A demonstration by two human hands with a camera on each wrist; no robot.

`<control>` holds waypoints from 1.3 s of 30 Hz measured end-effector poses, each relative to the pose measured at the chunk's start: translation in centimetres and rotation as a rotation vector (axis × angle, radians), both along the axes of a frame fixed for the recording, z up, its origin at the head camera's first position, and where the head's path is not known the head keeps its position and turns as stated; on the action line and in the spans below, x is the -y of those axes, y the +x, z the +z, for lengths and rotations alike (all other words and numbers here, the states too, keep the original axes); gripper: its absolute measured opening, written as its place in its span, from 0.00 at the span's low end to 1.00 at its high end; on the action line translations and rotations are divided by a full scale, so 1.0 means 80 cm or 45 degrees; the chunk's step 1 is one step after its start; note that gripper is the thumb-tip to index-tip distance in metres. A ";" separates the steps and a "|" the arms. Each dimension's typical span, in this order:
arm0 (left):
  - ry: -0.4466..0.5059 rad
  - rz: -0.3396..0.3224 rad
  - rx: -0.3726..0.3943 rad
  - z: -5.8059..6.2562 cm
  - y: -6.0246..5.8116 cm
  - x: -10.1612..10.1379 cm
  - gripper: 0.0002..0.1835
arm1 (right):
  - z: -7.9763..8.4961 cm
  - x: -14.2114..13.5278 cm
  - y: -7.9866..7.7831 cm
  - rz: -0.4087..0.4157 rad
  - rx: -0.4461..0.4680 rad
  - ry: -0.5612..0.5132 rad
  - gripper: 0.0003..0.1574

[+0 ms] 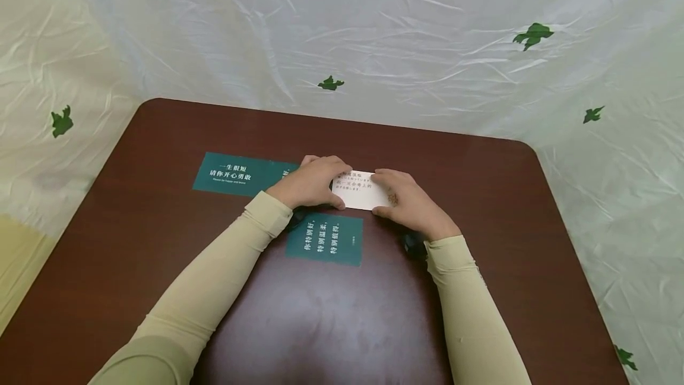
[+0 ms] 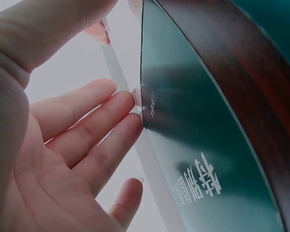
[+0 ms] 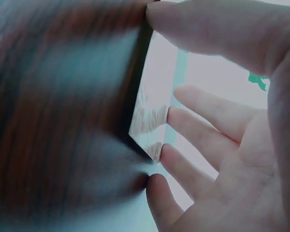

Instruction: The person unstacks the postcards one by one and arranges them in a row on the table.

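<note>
A white card (image 1: 359, 190) with printed lines of characters is near the middle of the table, between the two hands. My left hand (image 1: 315, 181) holds its left end, thumb at the near edge and fingers at the far edge. At the right end my right hand (image 1: 408, 201) holds it the same way, covering part of a brown print. In the right wrist view, the thumb (image 3: 183, 21) and fingertips are at the edges of the white card (image 3: 152, 87). A green card (image 1: 325, 239) with white characters lies just nearer than the white one.
More green card (image 1: 232, 174) with white writing lies to the left, partly covered by the left hand. Everything rests on a dark brown table (image 1: 507, 207) with rounded far corners. Pale sheeting (image 1: 401, 46) with green leaf-like shapes hangs behind and at the sides.
</note>
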State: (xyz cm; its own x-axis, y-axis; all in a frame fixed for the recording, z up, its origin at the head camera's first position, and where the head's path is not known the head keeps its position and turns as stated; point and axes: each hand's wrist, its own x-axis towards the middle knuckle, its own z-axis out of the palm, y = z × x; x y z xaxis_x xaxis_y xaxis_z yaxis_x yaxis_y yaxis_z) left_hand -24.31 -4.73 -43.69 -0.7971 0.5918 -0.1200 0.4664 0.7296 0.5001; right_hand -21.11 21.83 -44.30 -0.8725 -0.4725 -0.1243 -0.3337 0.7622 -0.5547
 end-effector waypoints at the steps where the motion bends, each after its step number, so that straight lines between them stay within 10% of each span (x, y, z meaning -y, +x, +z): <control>1: -0.001 0.002 0.000 0.001 0.000 0.000 0.44 | 0.000 0.000 0.000 0.002 -0.003 0.000 0.45; 39: -0.035 0.045 0.016 0.013 0.006 0.001 0.44 | 0.000 0.003 0.006 0.017 -0.038 0.006 0.41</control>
